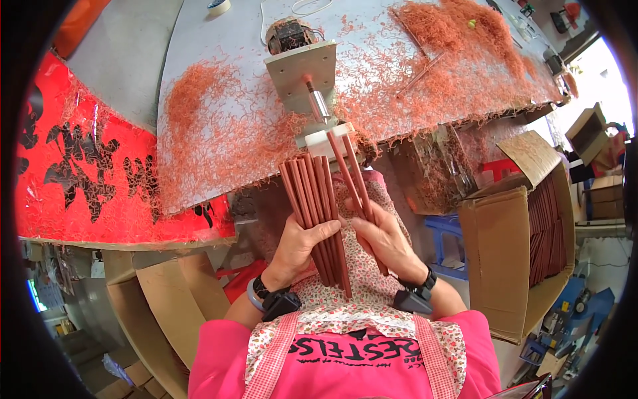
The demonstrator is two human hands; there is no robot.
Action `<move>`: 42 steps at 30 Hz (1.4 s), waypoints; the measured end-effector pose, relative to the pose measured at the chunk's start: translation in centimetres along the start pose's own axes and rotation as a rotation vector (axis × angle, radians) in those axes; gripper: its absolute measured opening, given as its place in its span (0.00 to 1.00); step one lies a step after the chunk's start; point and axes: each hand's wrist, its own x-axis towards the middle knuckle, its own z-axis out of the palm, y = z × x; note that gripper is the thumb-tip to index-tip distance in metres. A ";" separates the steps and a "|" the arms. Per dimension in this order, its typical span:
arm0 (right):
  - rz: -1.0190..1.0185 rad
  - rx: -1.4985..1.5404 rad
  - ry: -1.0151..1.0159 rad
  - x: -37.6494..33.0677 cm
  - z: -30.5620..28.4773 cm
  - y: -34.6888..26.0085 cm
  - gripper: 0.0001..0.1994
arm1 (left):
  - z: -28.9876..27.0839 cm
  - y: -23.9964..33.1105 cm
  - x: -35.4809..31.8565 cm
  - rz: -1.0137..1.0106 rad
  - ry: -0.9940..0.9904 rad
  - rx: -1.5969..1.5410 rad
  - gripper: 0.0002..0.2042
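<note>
My left hand (292,249) is wrapped round a bundle of long, thin reddish-brown rods (309,189), its thumb lying across them. My right hand (392,246) pinches a couple of similar rods (354,169), held apart from the bundle and slanting up to the left. Their upper ends overlap a white block (325,135) at the bench edge; whether they touch it I cannot tell. Above that block a shiny metal shaft (319,105) sticks out in front of a grey metal plate (302,74), with a dark motor (289,34) behind.
Curly orange-red shavings (448,30) cover much of the pale bench (242,40). At the right stands a cardboard box (495,256) full of rods; another open box (166,292) is at the left. A blue stool (446,233) and a red sheet (80,199) with black marks flank me.
</note>
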 end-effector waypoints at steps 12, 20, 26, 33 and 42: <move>0.027 -0.026 -0.013 0.7 -0.1 1.2 0.14 | 0.8 0.4 0.2 0.107 0.141 0.048 0.12; -0.162 -0.032 0.128 -2.0 1.0 3.6 0.18 | 2.1 -1.3 1.1 0.104 0.168 -0.089 0.12; -0.119 0.036 0.072 -0.3 0.0 2.2 0.19 | 2.4 -2.2 -0.9 0.027 0.134 -0.156 0.12; -0.123 0.018 0.102 -0.6 1.5 2.9 0.18 | -1.4 -1.8 -2.2 -0.116 0.105 -0.134 0.12; -0.067 -0.084 0.162 0.4 1.8 1.4 0.14 | -1.2 -0.3 -1.4 -0.022 0.132 -0.041 0.11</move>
